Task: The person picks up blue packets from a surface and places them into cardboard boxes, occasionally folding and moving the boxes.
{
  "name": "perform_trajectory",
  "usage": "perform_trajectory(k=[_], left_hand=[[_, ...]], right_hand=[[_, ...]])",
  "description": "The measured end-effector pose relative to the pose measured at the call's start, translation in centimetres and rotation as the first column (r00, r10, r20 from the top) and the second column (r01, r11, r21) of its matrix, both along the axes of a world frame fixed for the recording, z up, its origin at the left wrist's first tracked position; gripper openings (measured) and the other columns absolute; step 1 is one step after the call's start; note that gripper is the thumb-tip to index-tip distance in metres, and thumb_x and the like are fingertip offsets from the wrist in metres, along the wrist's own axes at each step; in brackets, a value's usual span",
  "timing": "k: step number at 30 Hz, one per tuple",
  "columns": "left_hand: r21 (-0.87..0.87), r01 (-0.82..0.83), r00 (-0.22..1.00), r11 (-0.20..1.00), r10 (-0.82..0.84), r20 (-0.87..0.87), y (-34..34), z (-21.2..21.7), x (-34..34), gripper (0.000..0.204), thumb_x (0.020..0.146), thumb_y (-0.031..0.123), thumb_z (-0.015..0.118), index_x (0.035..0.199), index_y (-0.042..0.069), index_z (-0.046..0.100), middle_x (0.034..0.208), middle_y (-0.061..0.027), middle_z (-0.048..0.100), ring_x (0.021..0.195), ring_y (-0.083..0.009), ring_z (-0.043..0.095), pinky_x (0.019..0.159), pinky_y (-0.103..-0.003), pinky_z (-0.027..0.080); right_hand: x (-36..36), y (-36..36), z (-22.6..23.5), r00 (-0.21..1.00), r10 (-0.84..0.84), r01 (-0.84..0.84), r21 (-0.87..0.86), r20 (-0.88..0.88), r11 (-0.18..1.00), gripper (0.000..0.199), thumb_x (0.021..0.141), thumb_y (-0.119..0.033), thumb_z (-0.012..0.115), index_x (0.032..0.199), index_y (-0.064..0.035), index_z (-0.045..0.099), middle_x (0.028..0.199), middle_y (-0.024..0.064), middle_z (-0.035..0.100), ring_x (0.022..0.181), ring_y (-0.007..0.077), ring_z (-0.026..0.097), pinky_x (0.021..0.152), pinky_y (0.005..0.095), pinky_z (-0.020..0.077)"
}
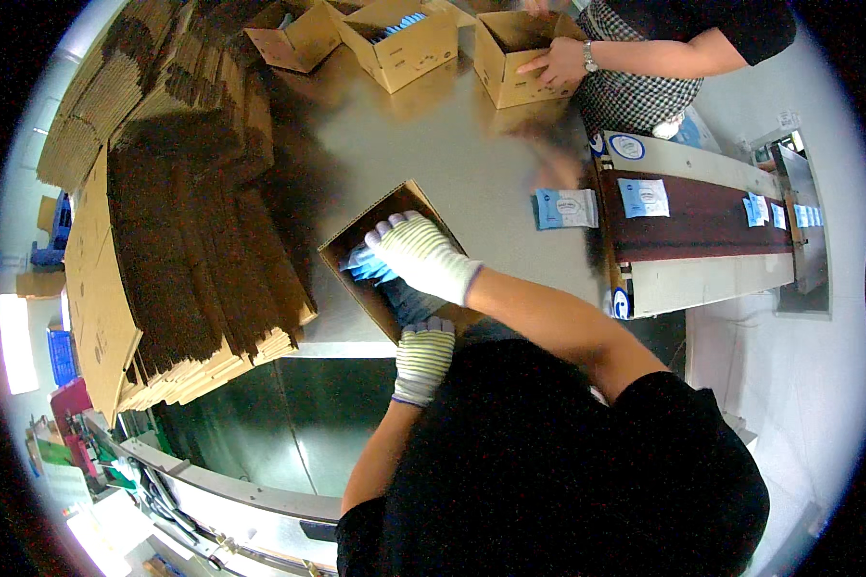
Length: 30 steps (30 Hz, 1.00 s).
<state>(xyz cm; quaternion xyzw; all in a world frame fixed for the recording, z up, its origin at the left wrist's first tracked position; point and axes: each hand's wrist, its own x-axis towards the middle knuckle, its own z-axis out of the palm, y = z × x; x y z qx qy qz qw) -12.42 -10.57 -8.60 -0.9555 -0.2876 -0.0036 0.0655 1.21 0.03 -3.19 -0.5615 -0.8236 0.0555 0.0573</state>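
steel worktable | flattened cardboard stack | conveyor belt | pale floor

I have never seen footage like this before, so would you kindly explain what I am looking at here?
There is no machine here: a person wears a wide fisheye camera on the head, looking down, so straight edges bend near the rim. Both hands wear striped knit gloves. The right hand reaches into an open cardboard box and presses on blue packets inside it. The left hand steadies the box's near edge. The box sits on a steel table. A big stack of flattened cartons lies to the left, and a conveyor belt carrying more packets runs on the right. At the top, a co-worker's hand rests on another box.
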Motion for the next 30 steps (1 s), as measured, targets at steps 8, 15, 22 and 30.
perform_trajectory(k=[8,15,22,30], left_hand=[[-0.131,-0.023,1.000,0.991,0.020,-0.022,0.3,1.2,-0.2,0.013,0.078,0.018,0.050,0.085,0.011,0.057,0.078,-0.0042,0.057,0.069,-0.0179,0.055,0.061,-0.034,0.041],[-0.106,0.038,0.999,0.994,-0.038,-0.005,0.6,0.7,-0.7,0.013,0.078,0.019,0.049,0.086,0.012,0.057,0.081,-0.0036,0.057,0.072,-0.0176,0.055,0.064,-0.033,0.041],[-0.004,0.011,0.999,1.000,-0.010,0.050,0.7,-1.3,-0.5,0.018,0.080,0.020,0.049,0.093,0.011,0.057,0.083,-0.0051,0.059,0.076,-0.0187,0.058,0.066,-0.038,0.043],[-0.143,0.035,0.999,0.989,-0.035,0.006,0.9,1.4,0.0,0.007,0.078,0.018,0.049,0.082,0.014,0.052,0.073,-0.0032,0.052,0.068,-0.0188,0.053,0.063,-0.033,0.041]], right_hand=[[-2.7,2.7,-7.1,0.923,0.156,0.065,-0.541,0.352,0.839,0.040,0.088,-0.016,0.047,0.126,-0.0047,0.048,0.122,0.0133,0.053,0.113,0.0297,0.049,0.093,0.0469,0.0370],[-1.3,1.8,-2.9,0.941,0.208,0.011,-0.643,0.265,0.766,0.045,0.091,-0.017,0.038,0.135,-0.0033,0.034,0.140,0.0206,0.032,0.129,0.0368,0.032,0.105,0.0517,0.0253],[0.9,-4.8,0.2,0.926,0.097,-0.131,-0.069,-0.365,0.989,0.064,0.063,-0.035,0.073,0.116,-0.0047,0.052,0.129,0.0184,0.044,0.119,0.0350,0.042,0.101,0.0469,0.0325],[10.9,-8.4,2.5,0.759,-0.070,0.130,0.045,-0.647,0.991,0.040,0.079,-0.027,0.062,0.111,-0.0059,0.053,0.119,0.0151,0.051,0.109,0.0314,0.050,0.093,0.0422,0.0400]])
